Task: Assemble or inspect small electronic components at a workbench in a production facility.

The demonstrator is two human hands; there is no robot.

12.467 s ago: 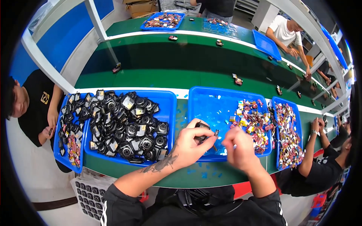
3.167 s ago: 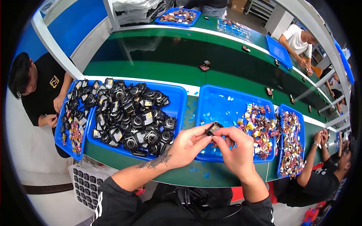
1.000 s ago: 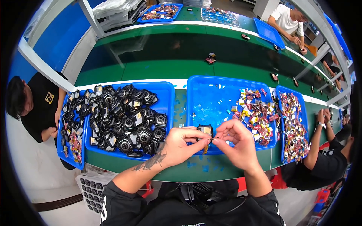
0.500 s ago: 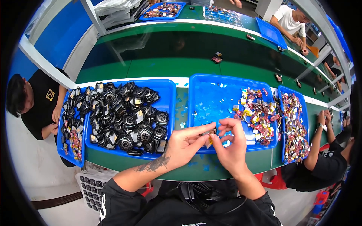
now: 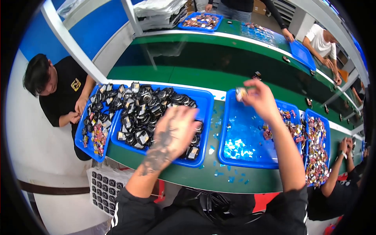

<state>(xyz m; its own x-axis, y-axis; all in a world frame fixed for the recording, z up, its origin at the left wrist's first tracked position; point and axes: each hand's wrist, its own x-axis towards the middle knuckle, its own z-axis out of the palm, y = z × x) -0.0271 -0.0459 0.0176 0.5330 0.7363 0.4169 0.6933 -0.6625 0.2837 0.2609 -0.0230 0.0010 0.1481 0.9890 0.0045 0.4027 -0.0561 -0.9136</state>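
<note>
My left hand (image 5: 176,131), smeared by motion, hovers palm down over the heap of black smartwatch cases (image 5: 143,111) in the left blue tray (image 5: 209,117). Its fingers reach forward with the thumb apart, and nothing shows in them; the cases under the palm are hidden. Between the thumb and fingers of my right hand (image 5: 261,98) is a small electronic part (image 5: 240,94), dark with whitish and tan faces. That hand is raised over the far left part of the second blue tray (image 5: 223,137), which holds blue film scraps (image 5: 239,149) and a pile of small parts (image 5: 293,131).
A narrow blue tray of small parts (image 5: 316,145) stands at the right. A mixed tray (image 5: 92,131) sits by a co-worker (image 5: 62,92) at the left. Beyond runs a green conveyor belt (image 5: 188,74) with scattered parts. Other co-workers sit or stand across and to the right.
My hands, together over the second tray before, have parted. The left moved left over the watch cases; the right moved up and away with the small part. The whole view has shifted.
</note>
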